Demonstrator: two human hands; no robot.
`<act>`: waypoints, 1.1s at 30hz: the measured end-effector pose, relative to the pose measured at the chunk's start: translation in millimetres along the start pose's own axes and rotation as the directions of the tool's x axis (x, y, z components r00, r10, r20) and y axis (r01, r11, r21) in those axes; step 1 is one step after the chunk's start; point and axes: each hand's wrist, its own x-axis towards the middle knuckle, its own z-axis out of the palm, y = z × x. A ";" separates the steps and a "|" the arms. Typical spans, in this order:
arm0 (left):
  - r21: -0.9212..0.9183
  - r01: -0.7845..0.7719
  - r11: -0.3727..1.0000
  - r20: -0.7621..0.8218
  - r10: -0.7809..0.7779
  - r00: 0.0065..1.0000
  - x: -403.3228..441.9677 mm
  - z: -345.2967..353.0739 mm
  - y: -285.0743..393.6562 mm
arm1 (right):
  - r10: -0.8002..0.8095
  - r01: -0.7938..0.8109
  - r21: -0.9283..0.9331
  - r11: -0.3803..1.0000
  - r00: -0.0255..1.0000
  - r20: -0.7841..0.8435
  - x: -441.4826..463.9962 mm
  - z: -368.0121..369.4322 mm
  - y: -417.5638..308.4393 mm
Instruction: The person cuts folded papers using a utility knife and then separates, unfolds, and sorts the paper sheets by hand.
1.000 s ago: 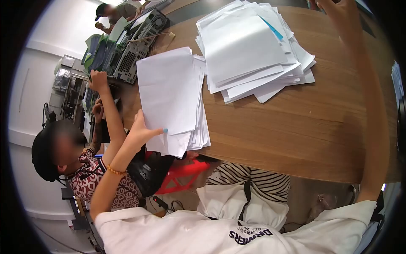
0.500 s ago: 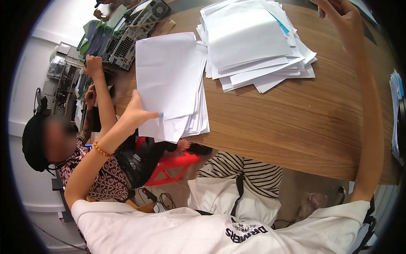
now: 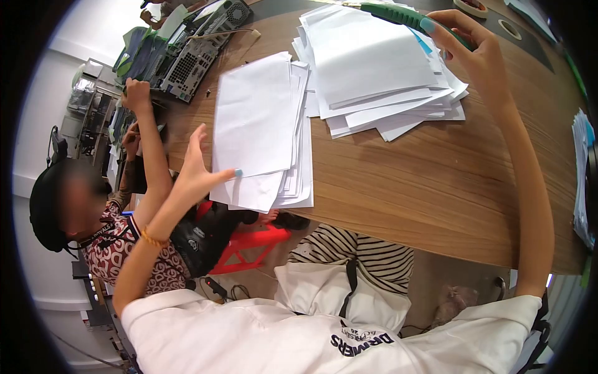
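Note:
My left hand (image 3: 198, 177) is open at the left edge of a smaller stack of white sheets (image 3: 252, 118), its thumb over the paper's lower part and its fingers spread apart. My right hand (image 3: 476, 53) is closed around a long green box cutter (image 3: 398, 14), which points left above a larger, uneven pile of white sheets (image 3: 374, 62). Part of the tool's far end is cut off by the frame's top edge. A blue strip (image 3: 423, 43) shows at the right side of that pile.
A co-worker in a black cap (image 3: 50, 199) sits at left, a hand (image 3: 137, 93) by an opened computer case (image 3: 193, 62). Tape rolls (image 3: 509, 29) lie at the back right. More papers (image 3: 582, 174) stand at the right edge. A red stool (image 3: 249, 246) is below.
My right hand has come left and down from the top right, with the green box cutter now in view. My left fingers have loosened from the smaller stack, which shifted slightly right.

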 end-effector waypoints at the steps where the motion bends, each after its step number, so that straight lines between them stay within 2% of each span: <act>1: 0.188 -0.199 0.962 -0.064 0.214 0.975 -7.3 -1.1 -3.9 | 0.003 -0.003 0.007 1.000 1.000 -0.001 -1.9 2.3 -5.0; 2: 0.376 -0.365 0.851 -0.084 0.424 0.902 -15.5 -1.5 -7.7 | 0.027 -0.028 0.029 0.999 1.000 0.011 -3.2 2.6 -12.3; 3: 0.380 -0.361 0.852 -0.081 0.419 0.904 -25.2 -1.7 -3.7 | 0.051 -0.052 0.050 0.997 0.998 0.023 -3.5 3.7 -16.3; 5: 0.582 -0.572 0.579 0.313 0.489 0.814 -44.8 3.1 14.6 | 0.029 -0.030 0.084 0.996 0.999 0.022 -3.6 7.3 -14.5; 7: 0.596 -0.545 0.590 0.299 0.467 0.832 -48.7 18.4 1.8 | 0.001 -0.005 0.119 0.993 0.999 0.033 -4.8 10.3 -13.6; 9: 0.644 -0.552 0.530 0.265 0.522 0.811 -37.9 23.0 -8.7 | 0.037 -0.038 0.012 0.999 0.997 0.061 -6.9 8.9 -13.6; 10: 0.691 -0.569 0.446 0.195 0.643 0.741 -28.1 20.7 -17.2 | 0.038 -0.039 0.011 0.999 0.997 0.062 -7.3 9.6 -12.5; 11: 0.688 -0.571 0.449 0.195 0.643 0.740 -26.0 17.4 -19.7 | 0.052 -0.054 0.025 0.998 0.997 0.065 -8.0 10.6 -11.2; 13: 0.722 -0.612 0.321 0.316 0.634 0.705 -24.3 9.7 -20.7 | 0.066 -0.069 0.038 0.997 0.995 0.070 -9.6 12.9 -9.3; 14: 0.691 -0.662 0.290 0.330 0.688 0.646 -23.0 4.2 -17.4 | 0.059 -0.060 0.021 0.998 0.996 0.068 -10.3 13.9 -8.4; 15: 0.693 -0.662 0.287 0.329 0.691 0.644 -23.6 -3.3 -24.7 | 0.050 -0.050 0.005 0.999 0.997 0.062 -10.0 14.4 -7.8; 17: 0.551 -0.514 0.658 0.076 0.574 0.815 -32.0 -18.1 -49.2 | 0.038 -0.038 0.016 0.999 0.998 0.043 -9.9 13.4 -4.8; 18: 0.491 -0.210 0.845 -0.213 0.350 0.912 -35.8 -15.6 -58.0 | 0.029 -0.030 0.026 0.999 0.999 0.026 -9.9 12.6 -3.9; 19: 0.333 0.102 0.937 -0.462 0.068 0.884 -36.4 -14.6 -63.9 | 0.030 -0.030 0.025 0.999 0.999 0.018 -9.6 11.8 -3.7; 21: 0.073 0.137 0.988 -0.529 -0.078 0.845 -28.8 -14.4 -58.2 | 0.024 -0.025 0.050 0.998 0.999 0.025 -10.3 10.5 -3.7; 22: -0.359 -0.083 0.930 -0.609 -0.166 0.776 -23.6 -5.9 -45.9 | 0.028 -0.030 0.051 0.998 0.999 0.025 -10.4 9.9 -2.7; 23: -0.680 -0.329 0.655 -0.632 -0.295 0.717 -21.8 -1.0 -40.0 | 0.041 -0.041 0.062 0.997 0.999 0.007 -9.8 9.0 -1.0; 24: -0.763 -0.243 0.599 -0.496 -0.301 0.814 -25.2 -3.5 -43.4 | 0.050 -0.049 0.074 0.996 0.999 -0.011 -8.9 8.8 0.2; 25: -0.763 -0.243 0.599 -0.497 -0.303 0.813 -26.3 1.0 -44.5 | 0.050 -0.049 0.075 0.996 0.999 -0.009 -8.7 9.4 0.7; 27: -0.897 -0.171 0.407 -0.342 -0.393 0.854 -25.7 19.1 -44.5 | 0.055 -0.048 0.114 0.992 0.997 -0.055 -8.8 10.5 1.3; 29: -0.971 -0.027 0.238 -0.134 -0.447 0.885 -26.5 32.6 -43.4 | 0.072 -0.067 0.104 0.992 0.996 -0.046 -10.8 12.4 0.3; 30: -0.981 0.016 0.192 -0.077 -0.465 0.882 -27.3 38.3 -40.7 | 0.090 -0.086 0.092 0.992 0.995 -0.038 -11.7 12.5 -0.7; 33: -0.997 -0.006 0.080 -0.041 -0.449 0.892 -27.4 44.9 -33.1 | 0.097 -0.097 0.074 0.993 0.995 0.002 -12.0 12.9 -5.7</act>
